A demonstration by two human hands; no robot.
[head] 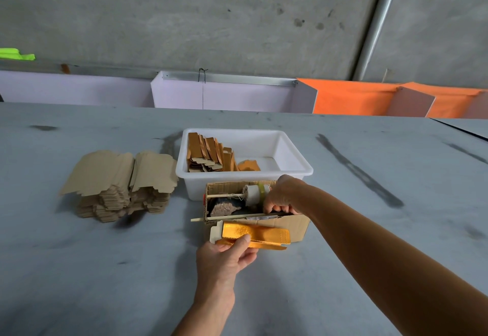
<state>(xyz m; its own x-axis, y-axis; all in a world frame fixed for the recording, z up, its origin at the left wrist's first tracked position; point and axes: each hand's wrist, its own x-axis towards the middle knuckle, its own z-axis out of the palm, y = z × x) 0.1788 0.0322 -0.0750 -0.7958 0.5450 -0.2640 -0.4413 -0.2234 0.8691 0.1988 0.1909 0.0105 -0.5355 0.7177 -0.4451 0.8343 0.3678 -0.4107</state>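
Observation:
My left hand (224,259) pinches a flat gold foil carton (260,234) by its near left end, holding it level in front of a small open cardboard box (293,223). My right hand (284,197) reaches into that box from the right, fingers curled down over its near wall by a roll of tape (254,193) mounted on a thin stick; what the fingers grip is hidden. A dark lump (223,207) lies inside the box.
A white plastic tub (295,161) behind the box holds several folded gold cartons (208,152). A stack of flat brown carton blanks (118,185) sits to the left on the grey table (79,269). Lilac and orange panels stand at the table's far edge.

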